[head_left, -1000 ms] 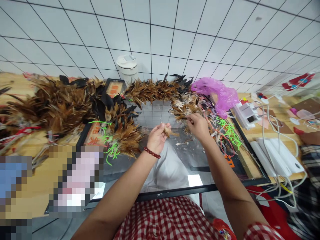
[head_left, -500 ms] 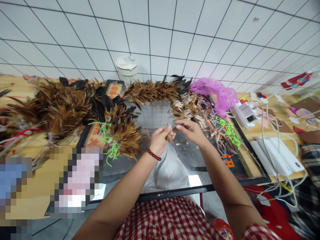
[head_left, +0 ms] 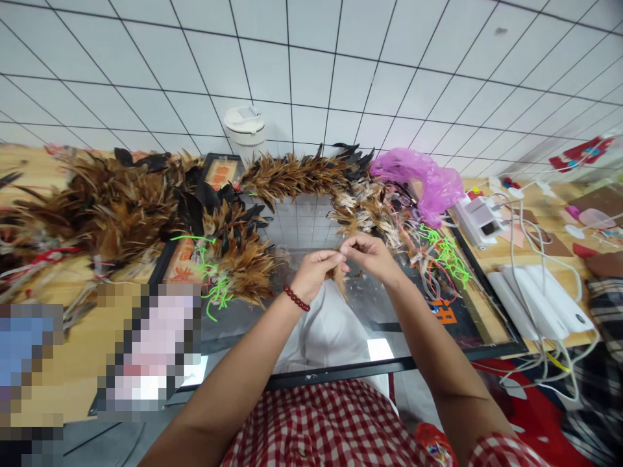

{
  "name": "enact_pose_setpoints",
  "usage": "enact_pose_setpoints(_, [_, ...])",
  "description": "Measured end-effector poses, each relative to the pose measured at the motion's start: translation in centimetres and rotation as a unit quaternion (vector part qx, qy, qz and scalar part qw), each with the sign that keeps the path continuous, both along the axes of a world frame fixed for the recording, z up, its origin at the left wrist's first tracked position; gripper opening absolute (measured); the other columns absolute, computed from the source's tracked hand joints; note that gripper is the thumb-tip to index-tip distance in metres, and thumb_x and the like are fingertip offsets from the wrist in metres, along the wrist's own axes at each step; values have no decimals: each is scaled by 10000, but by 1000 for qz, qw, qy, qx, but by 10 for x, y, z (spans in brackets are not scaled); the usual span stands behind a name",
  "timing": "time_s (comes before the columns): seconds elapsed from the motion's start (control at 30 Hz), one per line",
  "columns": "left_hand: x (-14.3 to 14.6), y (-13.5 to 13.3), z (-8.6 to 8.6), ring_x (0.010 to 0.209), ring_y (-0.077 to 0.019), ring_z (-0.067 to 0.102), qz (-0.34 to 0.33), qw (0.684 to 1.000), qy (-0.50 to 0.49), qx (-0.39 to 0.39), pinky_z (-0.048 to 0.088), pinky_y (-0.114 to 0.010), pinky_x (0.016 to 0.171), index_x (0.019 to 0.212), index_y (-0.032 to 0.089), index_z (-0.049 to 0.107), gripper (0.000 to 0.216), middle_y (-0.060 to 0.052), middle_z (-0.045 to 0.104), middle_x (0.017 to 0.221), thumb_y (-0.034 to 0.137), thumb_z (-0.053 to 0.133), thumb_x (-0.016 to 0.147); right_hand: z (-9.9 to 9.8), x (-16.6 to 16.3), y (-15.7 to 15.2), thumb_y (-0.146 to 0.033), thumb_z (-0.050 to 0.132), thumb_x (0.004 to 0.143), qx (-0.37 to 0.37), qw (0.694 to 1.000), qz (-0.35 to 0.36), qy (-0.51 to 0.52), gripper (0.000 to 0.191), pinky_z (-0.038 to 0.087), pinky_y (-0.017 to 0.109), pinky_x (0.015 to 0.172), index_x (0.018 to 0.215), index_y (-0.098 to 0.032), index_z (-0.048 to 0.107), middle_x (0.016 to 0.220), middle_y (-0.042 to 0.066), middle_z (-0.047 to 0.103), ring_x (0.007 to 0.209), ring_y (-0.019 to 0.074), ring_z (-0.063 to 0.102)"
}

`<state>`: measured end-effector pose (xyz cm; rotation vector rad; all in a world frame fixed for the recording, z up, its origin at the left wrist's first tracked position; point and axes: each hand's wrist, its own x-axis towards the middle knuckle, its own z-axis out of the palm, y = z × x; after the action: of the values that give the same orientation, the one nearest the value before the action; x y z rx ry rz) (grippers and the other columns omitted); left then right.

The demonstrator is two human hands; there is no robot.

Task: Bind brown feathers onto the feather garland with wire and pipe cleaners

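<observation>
Over the glass-topped board [head_left: 233, 340], both hands meet at a small brown feather [head_left: 339, 284]. My left hand [head_left: 316, 269] pinches it, and the tip hangs down below the fingers. My right hand [head_left: 367, 256] is closed in a pinch right beside the left thumb, with brown feather showing at its fingertips. Just beyond the right hand lies a pile of loose brown and whitish feathers [head_left: 365, 207]. To the left rests a bunch of brown feathers [head_left: 248, 269] beside bright green ties [head_left: 217, 285]. A long feather strip [head_left: 296, 176] stretches across the back.
A large feather heap [head_left: 121, 207] covers the left table. Along the wall stand a white lidded cup [head_left: 244, 130] and a purple plastic bag [head_left: 423, 181]. On the right are green strings [head_left: 445, 253], a white charger [head_left: 479, 220], white boxes [head_left: 540, 301] with cables, and a person's plaid sleeve [head_left: 606, 301].
My right hand has come in to the left hand, its fingers now closed in a pinch. The feather now hangs lower beneath the fingers.
</observation>
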<state>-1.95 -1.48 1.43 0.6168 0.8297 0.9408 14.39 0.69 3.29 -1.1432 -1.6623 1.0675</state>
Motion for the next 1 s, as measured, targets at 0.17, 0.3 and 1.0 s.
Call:
enact_pose_setpoints(0.17, [-5,7,1,682,-152,678,105,992,-68,-33,515,-263,680,750,126,673,225,-47,696,660,257,812,632,-5,27,14,-273,607,813,115,969,-134,-171,129,454,306,721,830,-187,701,786,40,646,742,167,575])
enact_pose_setpoints(0.3, [-8,11,4,669,-139,675,147,983,-86,-65,516,-259,684,741,129,648,158,-20,662,618,194,773,670,-4,25,13,-189,549,837,151,915,-51,-370,240,440,331,795,1005,-204,720,918,85,646,887,214,576])
enact_pose_setpoints(1.0, [-6,10,1,623,-114,633,160,980,-97,-66,491,-232,630,710,131,613,166,16,587,568,201,760,681,1,11,24,-153,443,909,213,860,-6,-464,319,406,330,826,1068,-219,711,1029,89,652,949,222,568])
